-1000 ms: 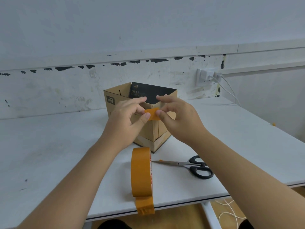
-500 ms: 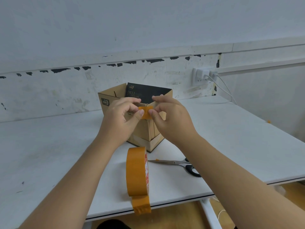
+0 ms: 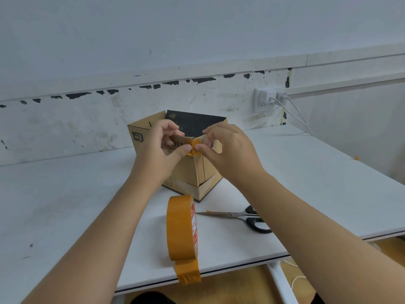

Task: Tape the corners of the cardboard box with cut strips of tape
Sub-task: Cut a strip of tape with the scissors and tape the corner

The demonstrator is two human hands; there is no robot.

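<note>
1. Head view, centre of the frame: the cardboard box (image 3: 192,172) stands on the white bench (image 3: 65,194) with its near corner facing the camera.
2. The strip of tape (image 3: 194,148) has come down since a second ago. It was held in the air in front of the box, and now it sits at the top of that near corner, wrapped across the edge.
3. Left hand (image 3: 160,150): thumb pressing the strip's left side, fingers curled over the rim, clenched on the strip and the box wall together.
4. Right hand (image 3: 228,150): thumb on the strip's right side, fingers hooked over the rim, pinching it down likewise.
5. My read: this corner is being sealed now, and smoothing the strip flat looks like the step in hand.
6. Lower centre, the tape roll (image 3: 182,229) stands on edge near the bench's front, its loose end hanging over.
7. To its right lie the scissors (image 3: 241,217), untouched, ready for cutting the next strip.
</note>
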